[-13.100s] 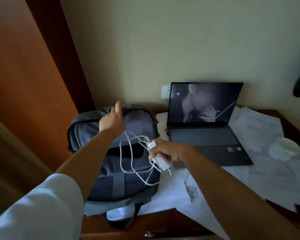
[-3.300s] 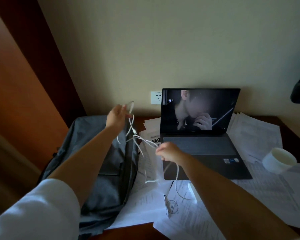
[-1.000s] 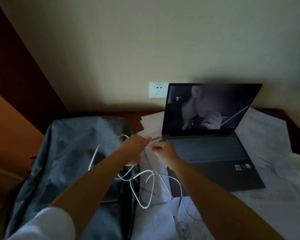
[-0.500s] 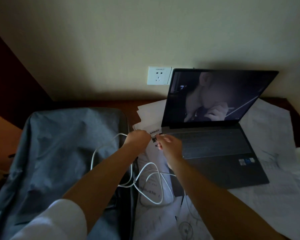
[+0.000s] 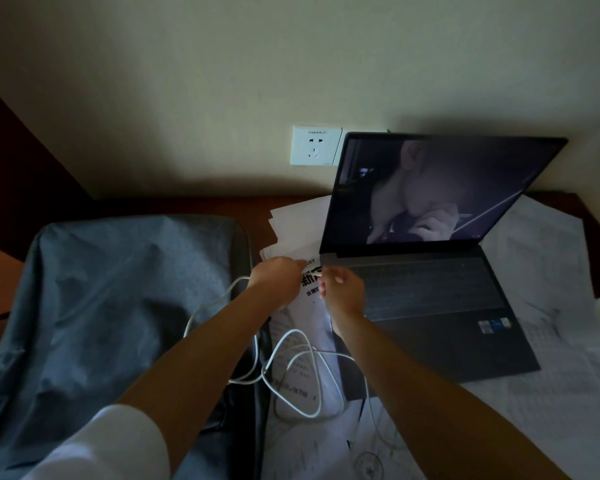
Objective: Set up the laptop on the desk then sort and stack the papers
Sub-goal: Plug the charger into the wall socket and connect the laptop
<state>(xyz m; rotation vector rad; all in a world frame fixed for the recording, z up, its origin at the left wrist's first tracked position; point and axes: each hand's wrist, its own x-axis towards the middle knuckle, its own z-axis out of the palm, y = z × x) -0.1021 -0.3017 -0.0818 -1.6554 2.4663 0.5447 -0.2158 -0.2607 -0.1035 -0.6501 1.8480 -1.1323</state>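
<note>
Close together at the open laptop (image 5: 426,292)'s left rear corner, left hand (image 5: 278,277) and right hand (image 5: 342,285) pinching the white cable (image 5: 291,368) end, forearms outstretched, papers (image 5: 551,393) scattered beneath, grey backpack (image 5: 101,306) leftward.

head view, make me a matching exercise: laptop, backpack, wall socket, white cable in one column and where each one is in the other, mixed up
Things:
1. laptop
2. backpack
3. wall socket
4. white cable

Places:
A. on the wall, left of the screen
B. looping over the papers, between the forearms
C. lying flat at the desk's left
D. open on the desk, at right

Pairs: 1-D, 2-C, 3-A, 4-B
</note>
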